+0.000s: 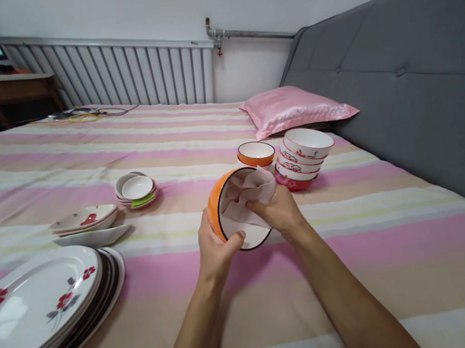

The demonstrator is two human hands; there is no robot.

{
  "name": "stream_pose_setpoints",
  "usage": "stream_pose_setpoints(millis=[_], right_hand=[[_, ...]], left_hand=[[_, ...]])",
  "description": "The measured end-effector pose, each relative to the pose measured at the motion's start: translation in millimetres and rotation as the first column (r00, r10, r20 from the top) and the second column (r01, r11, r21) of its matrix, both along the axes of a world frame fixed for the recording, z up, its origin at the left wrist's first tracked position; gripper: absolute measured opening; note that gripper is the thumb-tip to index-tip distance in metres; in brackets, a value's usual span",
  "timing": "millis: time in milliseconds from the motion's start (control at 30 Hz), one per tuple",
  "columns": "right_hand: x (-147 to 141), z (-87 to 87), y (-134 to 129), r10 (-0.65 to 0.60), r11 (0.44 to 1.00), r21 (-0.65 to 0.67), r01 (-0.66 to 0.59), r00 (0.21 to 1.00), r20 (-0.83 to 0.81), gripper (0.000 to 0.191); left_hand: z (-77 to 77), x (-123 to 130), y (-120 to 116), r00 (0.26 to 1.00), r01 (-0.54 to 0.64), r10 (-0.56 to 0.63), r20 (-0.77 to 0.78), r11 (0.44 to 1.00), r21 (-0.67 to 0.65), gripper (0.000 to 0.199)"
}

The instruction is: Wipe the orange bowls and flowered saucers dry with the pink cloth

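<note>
The bowl (254, 235), orange outside and white within, is held tilted above the bed (272, 323), its open side facing the wearer. The left hand (215, 248) has its grip closed on the wall at 8 o'clock, thumb inside the rim, fingers hidden behind. The right hand (283, 211), at 3 o'clock, has its grip pinched shut on a pale cloth (250, 190) that lies bunched in the bowl; whether those fingers also touch the bowl, I cannot tell. Clockwise from the bowl: more orange bowls (252, 159) stand at 1 o'clock, just left of a stack of patterned bowls (301, 157) at 2; plates (23, 316) lie stacked between 8 and 9, oval dishes (88, 220) at 9, small dishes (136, 187) at 10.
</note>
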State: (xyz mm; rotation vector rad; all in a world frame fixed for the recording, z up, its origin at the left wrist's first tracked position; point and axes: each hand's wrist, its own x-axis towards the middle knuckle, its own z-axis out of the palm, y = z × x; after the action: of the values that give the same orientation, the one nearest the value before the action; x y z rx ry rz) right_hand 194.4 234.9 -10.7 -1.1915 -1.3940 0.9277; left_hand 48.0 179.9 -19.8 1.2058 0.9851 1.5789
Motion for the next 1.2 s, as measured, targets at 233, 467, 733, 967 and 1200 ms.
stream_pose_setpoints(millis=[233, 467, 733, 967, 1200], right_hand=[[10.9, 10.7, -1.5, -0.026, 0.998, 0.062, 0.012, 0.973, 0.231, 0.030], [20.8, 21.3, -5.0, -0.008, 0.990, 0.134, -0.043, 0.933, 0.359, 0.030], [26.6, 25.6, -9.5, 0.049, 0.992, 0.089, -0.092, 0.915, 0.400, 0.023], [26.6, 26.1, -11.0, 0.076, 0.983, 0.091, -0.157, 0.811, 0.580, 0.017], [26.3, 18.7, -5.9, 0.010, 0.994, 0.089, -0.060, 0.877, 0.481, 0.012]], left_hand=[[0.4, -2.8, -0.9, 0.995, 0.099, -0.100, -0.005, 0.993, -0.060, 0.051], [2.8, -5.0, -0.8, 0.961, 0.277, -0.271, 0.062, 0.954, -0.116, 0.055], [-3.0, -7.9, -1.7, 0.936, 0.350, -0.333, 0.110, 0.910, -0.223, 0.040], [1.4, -9.1, -4.2, 0.895, 0.443, -0.431, 0.111, 0.839, -0.316, 0.034], [-0.3, -2.7, -3.5, 0.887, 0.456, -0.414, 0.202, 0.852, -0.257, 0.043]])
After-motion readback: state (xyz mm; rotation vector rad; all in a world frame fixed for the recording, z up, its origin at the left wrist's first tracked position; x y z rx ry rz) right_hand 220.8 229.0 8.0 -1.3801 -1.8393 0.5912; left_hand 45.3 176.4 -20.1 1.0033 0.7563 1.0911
